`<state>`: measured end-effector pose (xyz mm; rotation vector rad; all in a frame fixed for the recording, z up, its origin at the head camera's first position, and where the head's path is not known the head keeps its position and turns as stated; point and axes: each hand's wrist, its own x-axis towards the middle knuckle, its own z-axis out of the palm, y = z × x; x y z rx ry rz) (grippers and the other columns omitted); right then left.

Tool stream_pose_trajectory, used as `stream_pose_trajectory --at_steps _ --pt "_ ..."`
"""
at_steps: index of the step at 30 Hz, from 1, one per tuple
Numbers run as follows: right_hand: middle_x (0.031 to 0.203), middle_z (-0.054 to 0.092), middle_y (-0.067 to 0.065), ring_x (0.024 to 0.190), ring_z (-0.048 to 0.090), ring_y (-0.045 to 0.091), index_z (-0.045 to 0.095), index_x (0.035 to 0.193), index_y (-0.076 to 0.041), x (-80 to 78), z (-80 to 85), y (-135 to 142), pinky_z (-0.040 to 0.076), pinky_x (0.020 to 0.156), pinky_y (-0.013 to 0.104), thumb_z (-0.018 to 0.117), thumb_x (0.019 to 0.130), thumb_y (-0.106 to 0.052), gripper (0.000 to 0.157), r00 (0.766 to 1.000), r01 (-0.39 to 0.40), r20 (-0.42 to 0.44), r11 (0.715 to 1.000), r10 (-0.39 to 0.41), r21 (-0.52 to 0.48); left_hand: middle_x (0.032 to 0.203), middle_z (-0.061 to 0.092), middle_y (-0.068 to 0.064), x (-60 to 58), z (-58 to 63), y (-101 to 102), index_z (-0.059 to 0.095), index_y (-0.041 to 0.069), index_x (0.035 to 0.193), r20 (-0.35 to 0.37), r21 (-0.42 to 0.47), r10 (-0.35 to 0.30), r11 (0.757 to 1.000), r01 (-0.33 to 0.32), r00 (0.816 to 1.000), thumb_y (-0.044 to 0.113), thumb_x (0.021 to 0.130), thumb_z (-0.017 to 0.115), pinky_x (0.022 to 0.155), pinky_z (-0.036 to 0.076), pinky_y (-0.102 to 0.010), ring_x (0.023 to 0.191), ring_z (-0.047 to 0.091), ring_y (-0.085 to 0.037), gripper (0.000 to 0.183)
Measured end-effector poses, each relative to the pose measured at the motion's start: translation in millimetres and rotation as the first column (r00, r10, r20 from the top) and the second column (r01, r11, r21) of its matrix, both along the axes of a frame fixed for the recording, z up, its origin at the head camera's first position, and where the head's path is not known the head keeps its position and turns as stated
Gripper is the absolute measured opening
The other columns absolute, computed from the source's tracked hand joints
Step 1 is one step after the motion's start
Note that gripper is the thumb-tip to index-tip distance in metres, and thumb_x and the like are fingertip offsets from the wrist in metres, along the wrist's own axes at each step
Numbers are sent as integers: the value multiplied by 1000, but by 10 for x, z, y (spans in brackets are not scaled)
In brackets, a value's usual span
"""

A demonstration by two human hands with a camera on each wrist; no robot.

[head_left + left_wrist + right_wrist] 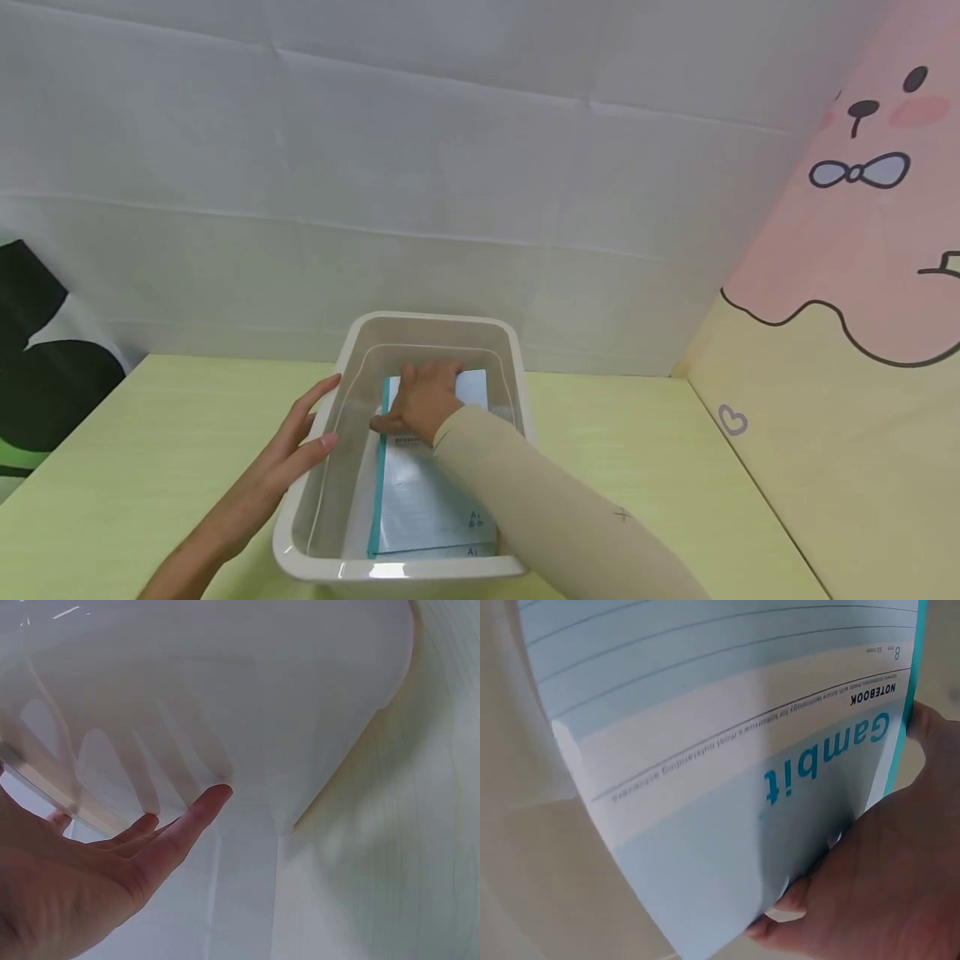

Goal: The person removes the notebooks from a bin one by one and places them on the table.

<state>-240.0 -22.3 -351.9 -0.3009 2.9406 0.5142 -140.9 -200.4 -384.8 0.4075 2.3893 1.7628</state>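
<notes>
left hand [276,460] touches tub [330,569], right hand [422,403] grips notebook [705,765].

The notebook [727,761] reads "Gambit", "NOTEBOOK" and "8"

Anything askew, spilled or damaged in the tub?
Slightly askew: the top notebook doesn't line up with the notebook beneath, whose near edge shows as a thin wedge, so the pair looks uneven. No spill visible; no obvious damage to notebooks or tub.
</notes>
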Motion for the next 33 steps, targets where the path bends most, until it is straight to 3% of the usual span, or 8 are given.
stream_pose_trajectory --at_steps 5,14,24,33 --pt "141 66 3 131 63 25 51 144 -25 -50 73 12 46 112 47 36 86 -93 91 998 -18 -54 1000 19 21 159 30 -22 -16 15 -11 12 49 163 0 2 0 1000 0 1000 33 110 41 85 54 -47 130 51 -38 62" --pt "147 62 7 134 59 26 39 159 -28 -132 283 71 41 117 47 29 90 -90 93 999 2 -34 998 -4 -66 160 30 -22 -41 -18 -16 11 46 164 -8 21 -4 1000 5 1000 30 110 40 84 54 -48 125 54 -36 63" --pt "143 62 11 132 58 30 47 152 -25 -152 486 127 39 117 51 32 95 -78 80 992 -28 -130 981 3 -193 164 26 -20 -30 -26 -2 12 47 164 -15 1 11 1000 -11 1000 31 110 40 86 52 -48 135 44 -41 63" --pt "125 65 10 116 62 28 52 139 -24 -194 669 197 43 107 48 33 94 -83 77 977 -29 -213 971 -23 -238 161 30 -21 -32 -30 -15 11 46 164 -8 10 10 1000 -10 1000 31 110 40 84 53 -48 127 51 -38 63"
